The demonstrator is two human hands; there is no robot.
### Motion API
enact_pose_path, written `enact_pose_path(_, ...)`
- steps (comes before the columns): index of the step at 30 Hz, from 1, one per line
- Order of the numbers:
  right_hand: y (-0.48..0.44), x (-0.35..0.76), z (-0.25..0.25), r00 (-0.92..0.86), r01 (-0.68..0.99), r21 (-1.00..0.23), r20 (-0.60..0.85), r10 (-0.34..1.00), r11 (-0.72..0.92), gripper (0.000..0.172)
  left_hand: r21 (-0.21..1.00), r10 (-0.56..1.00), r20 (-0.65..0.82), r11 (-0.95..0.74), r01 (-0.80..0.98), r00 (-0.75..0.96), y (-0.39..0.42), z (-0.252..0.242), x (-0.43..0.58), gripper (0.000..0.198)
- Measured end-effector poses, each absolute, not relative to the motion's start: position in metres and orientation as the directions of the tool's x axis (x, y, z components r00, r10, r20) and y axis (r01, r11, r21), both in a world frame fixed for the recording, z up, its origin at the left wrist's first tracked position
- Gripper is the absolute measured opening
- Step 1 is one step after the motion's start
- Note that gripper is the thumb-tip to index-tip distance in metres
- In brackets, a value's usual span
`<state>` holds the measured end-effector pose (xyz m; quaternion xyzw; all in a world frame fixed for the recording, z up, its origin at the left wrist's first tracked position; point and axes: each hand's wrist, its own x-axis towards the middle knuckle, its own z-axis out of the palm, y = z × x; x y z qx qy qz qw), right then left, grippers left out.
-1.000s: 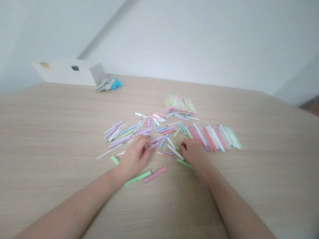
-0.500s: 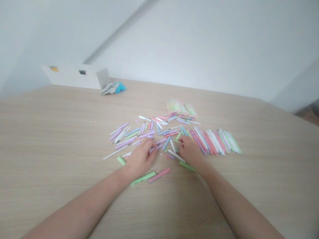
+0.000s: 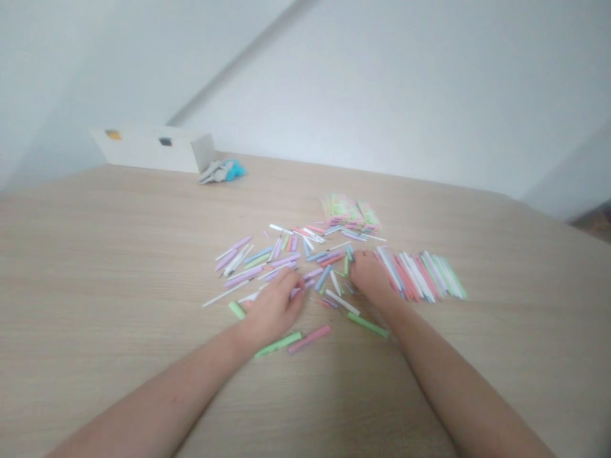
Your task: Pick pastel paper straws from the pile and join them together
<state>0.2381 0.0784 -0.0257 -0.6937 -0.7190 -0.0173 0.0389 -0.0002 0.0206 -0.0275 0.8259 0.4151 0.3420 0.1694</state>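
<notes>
White, long, flat-sided box (image 3: 153, 152) w/ 1 yellow & 1 dark patch, far beyond L hand (image 3: 300, 289) & to its left; contents n/v. Crumpled grey-and-blue soft bundle (image 3: 222, 170) just beside box's near-R corner.

Slim, straight, pastel, plastic-looking pen pieces (image 3: 243, 275) (purple, blue, green, pink, white) scattered loose on pale wood-grain counter (image 3: 143, 254), around & between both hands; too many/blurry to count. To the R of R hand (image 3: 356, 262), a neat slanted row of pastel sticks (image 3: 416, 275), side by side, also uncountable. Beyond R hand, small pastel green-and-pink block-like stacks (image 3: 348, 215), approx. 3, details blurred.

Nearer than L hand: 1 long green piece (image 3: 278, 344) + 1 long pink piece (image 3: 309, 340). 1 more long green piece (image 3: 367, 325) just below R hand, beside wrist.

L hand: fingers curled over pieces, thumb slightly apart; can't tell if holding any. R hand: fingers bent down by short green/blue pieces; grip hidden, can't tell.
</notes>
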Motion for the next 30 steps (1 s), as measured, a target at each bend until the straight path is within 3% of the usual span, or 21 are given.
enact_pose_path(7,0.07,0.228,-0.026,-0.02,0.995,-0.096,0.113,0.993,0.031,0.023,0.53,0.774,0.307,-0.622,0.576,0.554,0.015,-0.031,0.002,0.01)
enact_pose_path(10,0.064,0.222,-0.026,-0.021,0.987,-0.153,0.118,0.993,0.039,0.023,0.465,0.713,0.276,-0.686,0.56,0.645,0.011,-0.032,0.003,0.011)
enact_pose_path(15,0.054,0.215,-0.022,-0.024,0.959,-0.277,0.123,0.992,0.057,0.018,0.42,0.707,0.261,-0.696,0.582,0.657,0.01,-0.031,0.003,0.012)
enact_pose_path(25,0.039,0.218,-0.013,-0.009,0.775,-0.632,0.023,1.0,0.021,0.032,0.436,0.746,0.264,-0.658,0.614,0.612,0.013,-0.031,0.003,0.012)
enact_pose_path(30,0.029,0.216,-0.017,-0.023,0.507,-0.86,-0.076,0.997,-0.053,0.029,0.525,0.822,0.297,-0.566,0.636,0.486,0.014,-0.028,0.002,0.015)
